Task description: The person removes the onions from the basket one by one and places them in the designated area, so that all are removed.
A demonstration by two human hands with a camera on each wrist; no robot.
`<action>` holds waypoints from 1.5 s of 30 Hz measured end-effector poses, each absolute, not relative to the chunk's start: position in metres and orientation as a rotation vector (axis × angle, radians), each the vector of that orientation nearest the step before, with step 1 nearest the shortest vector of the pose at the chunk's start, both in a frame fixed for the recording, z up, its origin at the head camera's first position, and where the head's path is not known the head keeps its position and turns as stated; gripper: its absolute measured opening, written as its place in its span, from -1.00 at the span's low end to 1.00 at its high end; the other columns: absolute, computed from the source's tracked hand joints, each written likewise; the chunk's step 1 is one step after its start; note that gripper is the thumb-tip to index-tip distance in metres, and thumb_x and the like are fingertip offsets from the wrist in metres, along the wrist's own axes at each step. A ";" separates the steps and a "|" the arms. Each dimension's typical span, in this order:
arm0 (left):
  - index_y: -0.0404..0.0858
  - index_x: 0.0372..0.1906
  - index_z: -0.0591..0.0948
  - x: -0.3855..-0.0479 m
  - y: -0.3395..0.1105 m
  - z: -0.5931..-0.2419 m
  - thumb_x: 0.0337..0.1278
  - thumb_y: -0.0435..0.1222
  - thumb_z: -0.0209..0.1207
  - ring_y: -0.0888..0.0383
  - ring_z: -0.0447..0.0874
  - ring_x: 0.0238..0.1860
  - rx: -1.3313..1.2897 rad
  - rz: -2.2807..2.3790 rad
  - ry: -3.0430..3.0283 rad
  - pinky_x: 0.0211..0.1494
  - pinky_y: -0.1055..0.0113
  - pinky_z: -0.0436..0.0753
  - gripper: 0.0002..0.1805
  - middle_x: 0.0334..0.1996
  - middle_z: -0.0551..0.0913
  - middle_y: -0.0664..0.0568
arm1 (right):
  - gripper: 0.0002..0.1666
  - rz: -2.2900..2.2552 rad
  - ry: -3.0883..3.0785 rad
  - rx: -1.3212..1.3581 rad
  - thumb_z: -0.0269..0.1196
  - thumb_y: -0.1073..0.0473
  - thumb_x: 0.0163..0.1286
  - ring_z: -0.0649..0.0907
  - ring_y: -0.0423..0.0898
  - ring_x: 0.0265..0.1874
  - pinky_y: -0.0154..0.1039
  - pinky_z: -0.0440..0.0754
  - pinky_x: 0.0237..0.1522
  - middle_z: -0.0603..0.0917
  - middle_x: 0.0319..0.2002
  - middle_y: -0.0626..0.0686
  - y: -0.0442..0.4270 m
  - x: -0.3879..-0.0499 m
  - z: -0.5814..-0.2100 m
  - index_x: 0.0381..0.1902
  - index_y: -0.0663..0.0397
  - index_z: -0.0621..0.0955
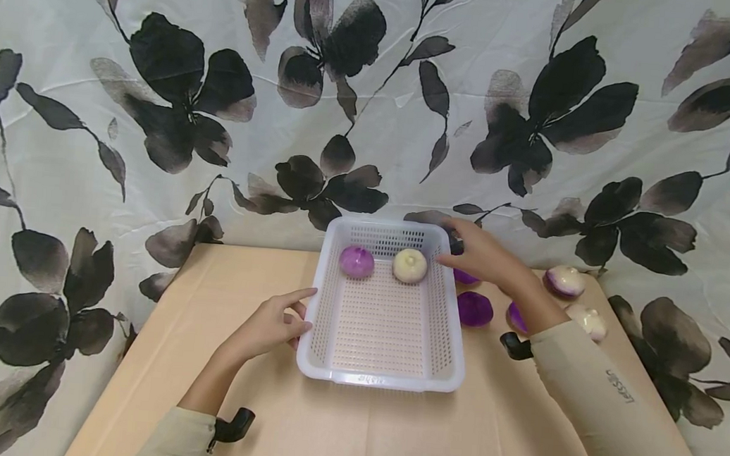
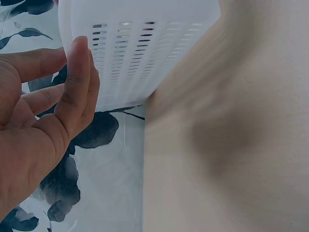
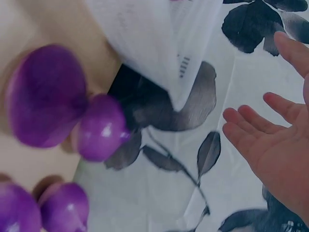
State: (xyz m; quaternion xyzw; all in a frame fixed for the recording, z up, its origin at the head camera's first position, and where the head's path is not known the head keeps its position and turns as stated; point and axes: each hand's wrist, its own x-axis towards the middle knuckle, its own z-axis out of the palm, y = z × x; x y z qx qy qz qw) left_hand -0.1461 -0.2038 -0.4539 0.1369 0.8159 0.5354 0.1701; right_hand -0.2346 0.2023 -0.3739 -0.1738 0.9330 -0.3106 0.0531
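Note:
A white perforated plastic basket [image 1: 380, 370] stands over the middle of the table, with a purple onion [image 1: 357, 262] and a pale, whitish onion [image 1: 410, 266] side by side near its far end. My left hand [image 1: 274, 326] pinches the rim on the left side between thumb and fingers; the left wrist view shows the slotted side wall [image 2: 130, 53] beside those fingertips. By the far right corner is my right hand [image 1: 477, 253]. In the right wrist view that hand [image 3: 275, 140] has its fingers spread, apart from the basket, and holds nothing.
Right of the basket, purple onions [image 1: 475, 309] lie on the wooden table [image 1: 351, 432], one partly hidden by the basket. Farther right are a purple-and-white onion [image 1: 565, 281] and a whitish one [image 1: 587, 322]. A floral cloth [image 1: 408, 153] hangs behind the table.

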 end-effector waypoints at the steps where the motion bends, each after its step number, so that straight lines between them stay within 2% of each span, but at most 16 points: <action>1: -0.36 0.55 0.30 -0.146 -0.204 -0.454 0.29 -0.49 0.20 0.09 0.72 -0.39 0.382 1.521 2.319 -0.34 0.09 0.83 -0.28 -0.09 0.52 -0.26 | 0.01 -0.950 2.821 -0.553 0.43 0.05 0.36 0.38 0.39 0.45 0.34 0.41 0.44 0.31 0.51 0.36 0.197 -0.238 -0.373 0.58 0.27 0.20; 10: -0.33 0.55 0.29 -0.146 -0.203 -0.454 0.30 -0.47 0.21 0.09 0.73 -0.38 0.367 1.512 2.315 -0.35 0.14 0.82 -0.27 -0.08 0.52 -0.25 | 0.00 -1.000 2.642 -0.471 0.39 -0.06 0.38 0.36 0.36 0.48 0.29 0.39 0.49 0.29 0.52 0.35 0.169 -0.265 -0.383 0.58 0.21 0.20; 18: -0.33 0.55 0.30 -0.146 -0.204 -0.455 0.30 -0.48 0.20 0.07 0.73 -0.37 0.358 1.512 2.313 -0.30 0.01 0.83 -0.28 -0.08 0.52 -0.24 | -0.05 -1.033 2.593 -0.304 0.29 -0.09 0.43 0.37 0.34 0.47 0.28 0.35 0.51 0.33 0.48 0.40 0.152 -0.280 -0.397 0.57 0.28 0.21; 27: -0.34 0.55 0.30 -0.146 -0.204 -0.454 0.30 -0.48 0.21 0.07 0.73 -0.35 0.364 1.519 2.303 -0.36 0.19 0.82 -0.28 -0.08 0.52 -0.25 | 0.00 -1.132 2.587 -0.047 0.28 -0.06 0.45 0.29 0.31 0.52 0.16 0.20 0.62 0.26 0.52 0.41 0.133 -0.291 -0.424 0.56 0.41 0.15; 30: -0.34 0.55 0.30 -0.146 -0.204 -0.453 0.30 -0.48 0.21 0.07 0.73 -0.37 0.364 1.512 2.308 -0.37 0.23 0.81 -0.28 -0.08 0.52 -0.26 | 0.00 -1.191 2.593 0.013 0.30 -0.02 0.43 0.36 0.30 0.47 0.13 0.28 0.59 0.31 0.47 0.44 0.127 -0.291 -0.432 0.55 0.45 0.14; 36: -0.33 0.54 0.31 -0.146 -0.203 -0.451 0.30 -0.48 0.21 0.07 0.73 -0.37 0.348 1.503 2.318 -0.37 0.22 0.81 -0.28 -0.09 0.52 -0.24 | -0.17 -1.222 2.634 0.053 0.32 0.06 0.39 0.55 0.25 0.23 0.08 0.51 0.42 0.50 0.25 0.42 0.119 -0.285 -0.445 0.39 0.50 0.30; 40: -0.34 0.55 0.30 -0.147 -0.202 -0.449 0.30 -0.48 0.19 0.09 0.73 -0.38 0.357 1.497 2.321 -0.33 0.09 0.83 -0.28 -0.09 0.52 -0.24 | -0.15 -1.132 2.704 0.057 0.34 0.04 0.38 0.57 0.27 0.22 0.06 0.57 0.37 0.52 0.24 0.42 0.117 -0.284 -0.456 0.41 0.48 0.32; 45: -0.37 0.55 0.29 -0.148 -0.201 -0.447 0.30 -0.48 0.18 0.12 0.74 -0.36 0.375 1.498 2.323 -0.28 -0.06 0.83 -0.28 -0.09 0.52 -0.26 | -0.07 -1.064 2.754 0.089 0.39 0.08 0.34 0.50 0.28 0.29 0.09 0.56 0.37 0.43 0.34 0.42 0.114 -0.283 -0.463 0.49 0.40 0.27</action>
